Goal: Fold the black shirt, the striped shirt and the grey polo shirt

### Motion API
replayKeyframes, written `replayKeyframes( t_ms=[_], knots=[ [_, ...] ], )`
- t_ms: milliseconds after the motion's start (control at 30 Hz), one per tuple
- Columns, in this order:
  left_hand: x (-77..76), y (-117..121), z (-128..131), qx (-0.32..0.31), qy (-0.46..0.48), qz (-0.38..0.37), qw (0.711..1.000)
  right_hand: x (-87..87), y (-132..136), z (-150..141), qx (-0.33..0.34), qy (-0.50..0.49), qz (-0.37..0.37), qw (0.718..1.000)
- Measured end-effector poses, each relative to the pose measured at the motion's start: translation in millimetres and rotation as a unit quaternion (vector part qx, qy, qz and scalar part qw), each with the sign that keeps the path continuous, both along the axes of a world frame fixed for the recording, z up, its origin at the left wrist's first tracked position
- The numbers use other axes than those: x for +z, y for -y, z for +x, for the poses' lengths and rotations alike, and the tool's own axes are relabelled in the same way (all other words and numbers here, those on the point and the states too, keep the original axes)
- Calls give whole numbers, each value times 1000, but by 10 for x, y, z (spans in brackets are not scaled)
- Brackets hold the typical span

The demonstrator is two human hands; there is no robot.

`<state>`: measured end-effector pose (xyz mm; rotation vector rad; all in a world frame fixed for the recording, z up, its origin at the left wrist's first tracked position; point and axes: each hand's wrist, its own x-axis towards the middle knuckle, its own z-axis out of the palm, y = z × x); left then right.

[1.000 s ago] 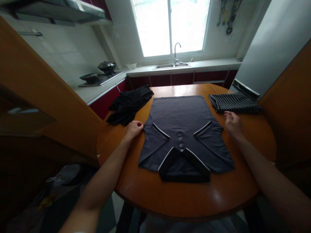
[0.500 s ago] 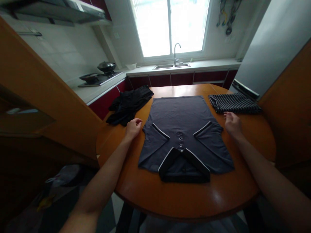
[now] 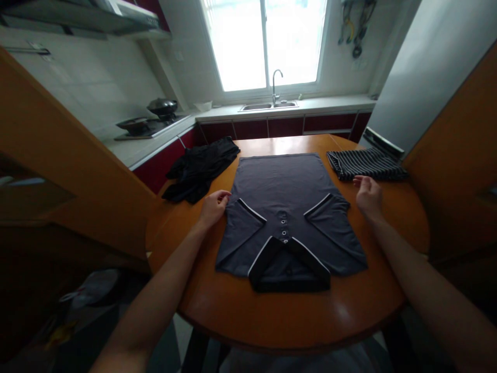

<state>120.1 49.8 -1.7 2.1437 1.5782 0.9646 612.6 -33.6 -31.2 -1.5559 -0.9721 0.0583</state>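
A grey polo shirt (image 3: pixel 277 181) lies flat on the round wooden table (image 3: pixel 287 316), its black, white-edged collar towards me and both sleeves turned inward over the front. My left hand (image 3: pixel 215 207) is at the shirt's left edge, fingers loosely bent. Its fingertips are close to the cloth, and whether they touch it I cannot tell. On the other side, my right hand (image 3: pixel 368 197) hovers just off the shirt's right edge, loosely curled with nothing visible in it. Just beyond it is a folded black-and-white striped garment (image 3: pixel 367 164).
A crumpled black garment (image 3: pixel 204 166) lies at the table's back left. Behind the table runs a counter with a sink (image 3: pixel 256 107) and faucet (image 3: pixel 275 85). Pans (image 3: pixel 162 106) stand on the stove at left. A bag (image 3: pixel 95 287) is on the floor.
My left hand has come closer to the shirt's left edge. My right hand stays beside the right edge. The whole view has shifted slightly; the garments keep their places.
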Motion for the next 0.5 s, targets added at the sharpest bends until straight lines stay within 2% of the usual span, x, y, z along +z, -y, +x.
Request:
replayKeyframes(
  t_ms=[300,500],
  knots=[
    [19,25,15,19,20,-11,1000,14,20,-11,2,11,-5,1000],
    [77,50,2,46,53,12,997,-7,10,7,3,12,-5,1000]
  ],
)
